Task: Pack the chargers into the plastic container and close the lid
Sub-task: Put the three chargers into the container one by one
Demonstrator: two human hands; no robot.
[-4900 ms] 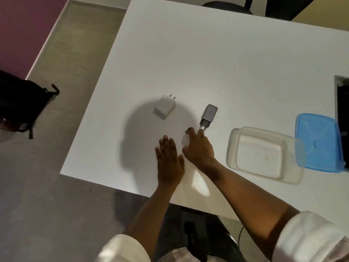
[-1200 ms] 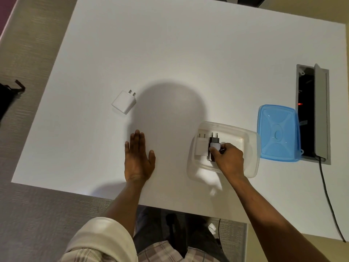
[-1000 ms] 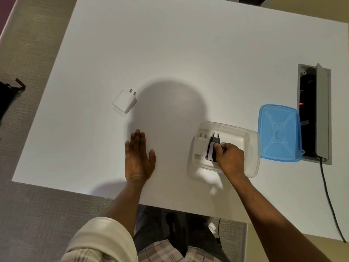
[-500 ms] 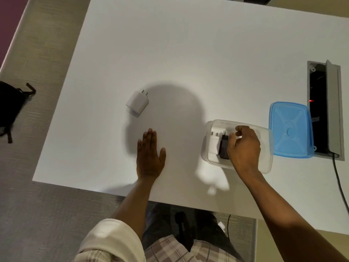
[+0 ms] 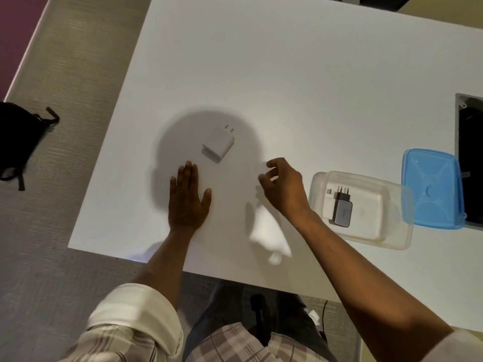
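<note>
A clear plastic container sits on the white table to the right, with a white charger and a dark grey charger lying side by side at its left end. Its blue lid lies separately, just right of it. Another white charger lies on the table left of centre, prongs pointing away. My left hand rests flat on the table just below that charger. My right hand hovers between the loose charger and the container, fingers loosely curled and holding nothing.
An open cable hatch is cut into the table at the far right, behind the lid. A black bag lies on the floor to the left. The table's near edge runs just in front of my arms.
My right hand has let go of the dark charger, left the container and moved left toward the loose white charger. The view has shifted left. My left hand stays flat.
</note>
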